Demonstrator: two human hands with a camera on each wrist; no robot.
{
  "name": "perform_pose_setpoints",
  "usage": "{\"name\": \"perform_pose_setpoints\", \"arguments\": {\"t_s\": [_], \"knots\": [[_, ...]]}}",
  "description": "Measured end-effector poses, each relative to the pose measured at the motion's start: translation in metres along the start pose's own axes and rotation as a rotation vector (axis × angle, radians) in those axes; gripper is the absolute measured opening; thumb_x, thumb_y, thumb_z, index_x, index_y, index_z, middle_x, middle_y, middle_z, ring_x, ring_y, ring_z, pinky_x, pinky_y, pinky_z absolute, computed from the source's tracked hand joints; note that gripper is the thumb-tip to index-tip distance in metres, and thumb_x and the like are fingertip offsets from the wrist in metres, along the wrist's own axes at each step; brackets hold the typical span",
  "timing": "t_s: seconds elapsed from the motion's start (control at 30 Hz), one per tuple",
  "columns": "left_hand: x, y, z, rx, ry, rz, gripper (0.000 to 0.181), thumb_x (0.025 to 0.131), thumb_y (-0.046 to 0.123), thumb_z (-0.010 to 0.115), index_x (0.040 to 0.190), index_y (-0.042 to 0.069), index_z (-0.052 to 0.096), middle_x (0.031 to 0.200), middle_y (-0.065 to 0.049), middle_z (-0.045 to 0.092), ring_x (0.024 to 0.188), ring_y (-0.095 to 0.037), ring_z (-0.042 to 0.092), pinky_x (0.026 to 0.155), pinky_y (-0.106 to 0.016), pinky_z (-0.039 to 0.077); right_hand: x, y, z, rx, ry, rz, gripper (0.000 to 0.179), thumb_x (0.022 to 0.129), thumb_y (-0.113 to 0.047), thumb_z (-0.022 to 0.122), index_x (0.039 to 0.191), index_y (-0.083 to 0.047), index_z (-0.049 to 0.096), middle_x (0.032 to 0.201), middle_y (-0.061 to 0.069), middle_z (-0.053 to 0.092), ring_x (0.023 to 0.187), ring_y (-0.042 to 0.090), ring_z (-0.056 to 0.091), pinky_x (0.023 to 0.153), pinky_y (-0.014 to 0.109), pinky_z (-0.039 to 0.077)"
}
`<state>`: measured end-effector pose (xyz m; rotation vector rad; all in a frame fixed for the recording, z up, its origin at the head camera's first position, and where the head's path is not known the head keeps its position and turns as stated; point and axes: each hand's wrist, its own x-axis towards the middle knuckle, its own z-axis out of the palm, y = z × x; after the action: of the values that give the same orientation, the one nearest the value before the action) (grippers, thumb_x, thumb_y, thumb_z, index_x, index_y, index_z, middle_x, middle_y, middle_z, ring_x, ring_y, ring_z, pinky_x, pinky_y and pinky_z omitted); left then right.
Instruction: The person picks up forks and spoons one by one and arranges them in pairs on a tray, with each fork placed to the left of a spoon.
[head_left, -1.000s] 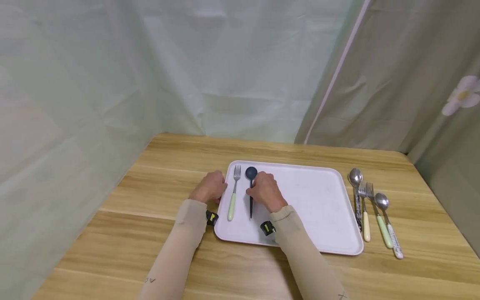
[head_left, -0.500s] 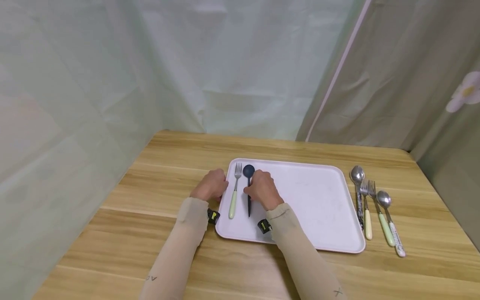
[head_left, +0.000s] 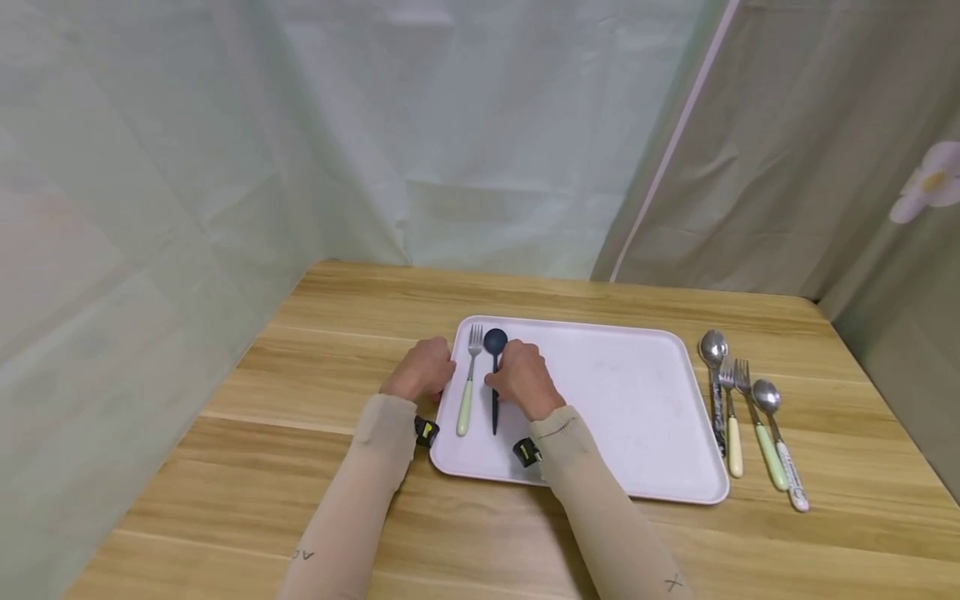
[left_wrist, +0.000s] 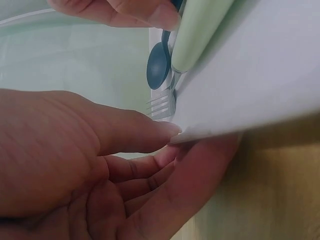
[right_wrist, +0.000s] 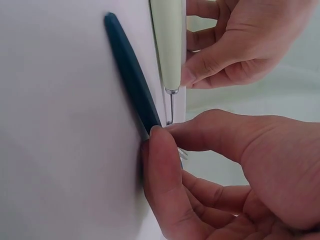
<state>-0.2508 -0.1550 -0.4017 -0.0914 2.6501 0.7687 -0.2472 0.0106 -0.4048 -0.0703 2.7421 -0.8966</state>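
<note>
On the white tray [head_left: 600, 408] lies a fork [head_left: 465, 408] with a pale green handle, tines pointing away from me. Beside it on the right is a dark blue spoon [head_left: 495, 341], roughly parallel to the fork. My right hand [head_left: 525, 379] pinches the spoon's handle [right_wrist: 131, 75] between thumb and index finger, as the right wrist view shows. At the tray's left edge, my left hand [head_left: 422, 369] grips the rim, with the thumb on top and fingers underneath in the left wrist view.
Right of the tray, several utensils lie on the wooden table [head_left: 300, 467]: a large spoon [head_left: 713, 346], a cream-handled fork [head_left: 734, 450], a green-handled fork [head_left: 772, 458] and a spoon with a patterned white handle [head_left: 791, 475]. Curtains [head_left: 480, 150] hang behind the table.
My right hand has shifted the dark blue spoon slightly left, closer to the green-handled fork. The left hand stays at the tray's rim.
</note>
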Motion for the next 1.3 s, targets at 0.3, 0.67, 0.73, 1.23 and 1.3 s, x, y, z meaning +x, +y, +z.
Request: {"name": "perform_pose_setpoints", "arguments": {"t_s": [0.3, 0.67, 0.73, 1.23, 1.3], "knots": [[0.0002, -0.0004, -0.0008, 0.018, -0.009, 0.002, 0.023, 0.106, 0.014, 0.046, 0.11, -0.003, 0.062, 0.084, -0.013, 0.067, 0.067, -0.02, 0.064, 0.057, -0.024, 0.049, 0.0004, -0.0022, 0.002, 0.013, -0.022, -0.011, 0.02, 0.088, -0.013, 0.077, 0.072, -0.004, 0.067, 0.063, 0.005, 0.068, 0.054, 0.012, 0.067, 0.05, 0.023, 0.046], [-0.0007, -0.0006, -0.0009, 0.019, 0.001, 0.017, 0.024, 0.106, 0.014, 0.045, 0.111, -0.003, 0.061, 0.085, -0.013, 0.067, 0.068, -0.02, 0.065, 0.058, -0.025, 0.05, 0.0008, -0.0038, 0.004, 0.032, -0.03, -0.012, 0.02, 0.089, -0.014, 0.077, 0.075, -0.004, 0.067, 0.066, 0.006, 0.068, 0.055, 0.013, 0.067, 0.051, 0.023, 0.048], [0.0, -0.001, -0.0007, 0.021, 0.0, 0.016, 0.024, 0.106, 0.014, 0.045, 0.111, -0.003, 0.061, 0.085, -0.013, 0.067, 0.068, -0.02, 0.065, 0.058, -0.025, 0.049, 0.0011, -0.0037, 0.004, 0.031, -0.031, -0.013, 0.02, 0.089, -0.014, 0.077, 0.074, -0.004, 0.066, 0.066, 0.006, 0.068, 0.055, 0.013, 0.067, 0.051, 0.023, 0.047], [0.0005, -0.0007, -0.0003, 0.048, 0.006, 0.015, 0.024, 0.106, 0.014, 0.046, 0.108, -0.003, 0.063, 0.084, -0.013, 0.066, 0.067, -0.02, 0.064, 0.057, -0.024, 0.047, 0.001, -0.0031, 0.0044, 0.046, -0.043, -0.001, 0.02, 0.089, -0.013, 0.076, 0.076, -0.003, 0.066, 0.068, 0.007, 0.068, 0.056, 0.013, 0.068, 0.05, 0.023, 0.048], [0.0007, -0.0005, -0.0005, 0.047, 0.007, 0.013, 0.024, 0.106, 0.014, 0.046, 0.109, -0.003, 0.062, 0.085, -0.013, 0.066, 0.068, -0.02, 0.064, 0.057, -0.024, 0.048, 0.0011, -0.0034, 0.0047, 0.051, -0.041, 0.002, 0.019, 0.089, -0.013, 0.076, 0.076, -0.003, 0.066, 0.068, 0.007, 0.068, 0.057, 0.014, 0.068, 0.051, 0.024, 0.048]]}}
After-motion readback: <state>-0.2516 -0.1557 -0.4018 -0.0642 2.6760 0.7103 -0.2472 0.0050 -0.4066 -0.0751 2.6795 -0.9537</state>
